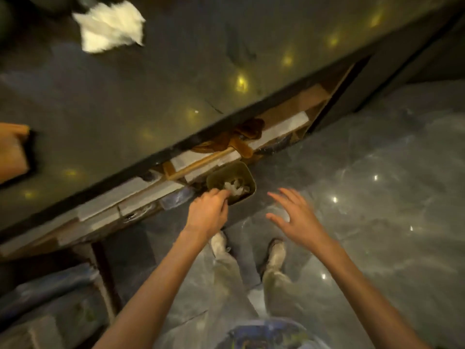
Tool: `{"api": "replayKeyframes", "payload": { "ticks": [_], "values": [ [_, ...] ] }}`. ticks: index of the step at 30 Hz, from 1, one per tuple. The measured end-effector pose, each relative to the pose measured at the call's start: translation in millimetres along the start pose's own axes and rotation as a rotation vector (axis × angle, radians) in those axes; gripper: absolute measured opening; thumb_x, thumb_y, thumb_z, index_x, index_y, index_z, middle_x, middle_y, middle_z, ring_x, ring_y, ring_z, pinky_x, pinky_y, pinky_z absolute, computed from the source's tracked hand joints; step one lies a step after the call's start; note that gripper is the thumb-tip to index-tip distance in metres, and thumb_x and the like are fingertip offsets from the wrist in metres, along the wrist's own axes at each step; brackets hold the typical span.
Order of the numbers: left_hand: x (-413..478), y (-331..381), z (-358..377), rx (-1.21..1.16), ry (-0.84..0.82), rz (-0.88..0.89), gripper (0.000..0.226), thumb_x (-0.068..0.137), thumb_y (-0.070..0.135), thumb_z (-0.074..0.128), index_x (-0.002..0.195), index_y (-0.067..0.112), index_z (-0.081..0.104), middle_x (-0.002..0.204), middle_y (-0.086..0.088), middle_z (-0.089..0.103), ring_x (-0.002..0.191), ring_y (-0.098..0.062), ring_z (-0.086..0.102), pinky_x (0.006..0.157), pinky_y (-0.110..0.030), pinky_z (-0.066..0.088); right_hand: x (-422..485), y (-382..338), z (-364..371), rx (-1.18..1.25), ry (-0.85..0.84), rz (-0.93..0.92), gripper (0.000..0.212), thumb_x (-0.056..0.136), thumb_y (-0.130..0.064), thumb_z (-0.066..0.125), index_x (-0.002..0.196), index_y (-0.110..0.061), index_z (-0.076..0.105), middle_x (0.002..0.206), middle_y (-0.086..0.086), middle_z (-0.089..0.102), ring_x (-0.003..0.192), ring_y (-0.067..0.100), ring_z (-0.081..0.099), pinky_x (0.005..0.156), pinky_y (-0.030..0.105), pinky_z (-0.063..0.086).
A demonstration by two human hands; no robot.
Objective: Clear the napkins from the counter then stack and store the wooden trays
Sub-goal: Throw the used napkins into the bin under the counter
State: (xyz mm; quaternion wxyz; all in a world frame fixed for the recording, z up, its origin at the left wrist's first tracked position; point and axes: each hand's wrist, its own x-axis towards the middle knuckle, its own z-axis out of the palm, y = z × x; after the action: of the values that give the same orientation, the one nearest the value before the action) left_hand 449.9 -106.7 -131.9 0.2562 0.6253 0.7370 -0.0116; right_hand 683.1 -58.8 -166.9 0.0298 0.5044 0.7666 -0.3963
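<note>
A crumpled white napkin (pixel 109 26) lies on the dark glossy counter (pixel 151 91) at the far left. A wooden tray (pixel 12 152) shows at the counter's left edge, cut off by the frame. On the floor below the counter's edge stands a small olive bin (pixel 245 172) with white crumpled paper (pixel 235 186) inside. My left hand (pixel 207 212) reaches down at the bin's near rim, fingers curled at the paper; whether it still grips any is hidden. My right hand (pixel 294 216) hovers beside the bin, fingers spread, holding nothing.
Under the counter runs an open shelf (pixel 276 127) with white boxes, brown items and wooden sticks. The grey marble floor (pixel 377 197) spreads to the right. My shoes (pixel 275 250) stand just behind the bin. A blurred bluish object lies at the lower left.
</note>
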Motion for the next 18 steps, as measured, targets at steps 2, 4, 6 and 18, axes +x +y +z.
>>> {"api": "replayKeyframes", "payload": {
  "ticks": [2, 4, 6, 18],
  "values": [
    [-33.4, 3.6, -29.0, -0.008, 0.067, -0.035, 0.034, 0.098, 0.028, 0.04, 0.13, 0.024, 0.054, 0.124, -0.001, 0.061, 0.111, -0.023, 0.06, 0.088, -0.042, 0.052, -9.5, -24.4, -27.3, -0.047, -0.047, -0.064, 0.059, 0.091, -0.054, 0.052, 0.145, -0.032, 0.04, 0.155, 0.001, 0.033, 0.147, 0.021, 0.018, 0.119, 0.038, 0.017],
    [-66.0, -0.7, -57.6, -0.042, 0.142, -0.065, 0.035, 0.098, 0.03, 0.04, 0.13, 0.024, 0.053, 0.126, 0.001, 0.06, 0.112, -0.019, 0.059, 0.09, -0.04, 0.051, -16.3, -52.5, -52.0, -0.074, -0.076, -0.143, 0.057, 0.092, -0.055, 0.05, 0.143, -0.033, 0.042, 0.153, -0.002, 0.037, 0.145, 0.017, 0.023, 0.117, 0.035, 0.019],
    [-95.2, -12.1, -83.6, -0.113, 0.219, -0.104, 0.034, 0.098, 0.029, 0.043, 0.129, 0.023, 0.055, 0.124, 0.002, 0.061, 0.11, -0.016, 0.06, 0.09, -0.038, 0.052, -19.7, -84.1, -74.7, -0.092, -0.079, -0.239, 0.054, 0.093, -0.053, 0.049, 0.142, -0.032, 0.044, 0.15, -0.006, 0.04, 0.143, 0.011, 0.027, 0.117, 0.033, 0.023],
    [-155.6, -115.7, -236.7, -0.067, 0.64, -0.243, 0.028, 0.095, 0.031, 0.049, 0.118, 0.024, 0.064, 0.12, 0.006, 0.065, 0.105, -0.017, 0.063, 0.084, -0.036, 0.052, 1.2, -298.1, -149.6, -0.134, 0.172, -0.604, 0.042, 0.095, -0.036, 0.054, 0.136, -0.031, 0.05, 0.142, -0.011, 0.048, 0.135, 0.003, 0.037, 0.113, 0.025, 0.031]
  ]
}}
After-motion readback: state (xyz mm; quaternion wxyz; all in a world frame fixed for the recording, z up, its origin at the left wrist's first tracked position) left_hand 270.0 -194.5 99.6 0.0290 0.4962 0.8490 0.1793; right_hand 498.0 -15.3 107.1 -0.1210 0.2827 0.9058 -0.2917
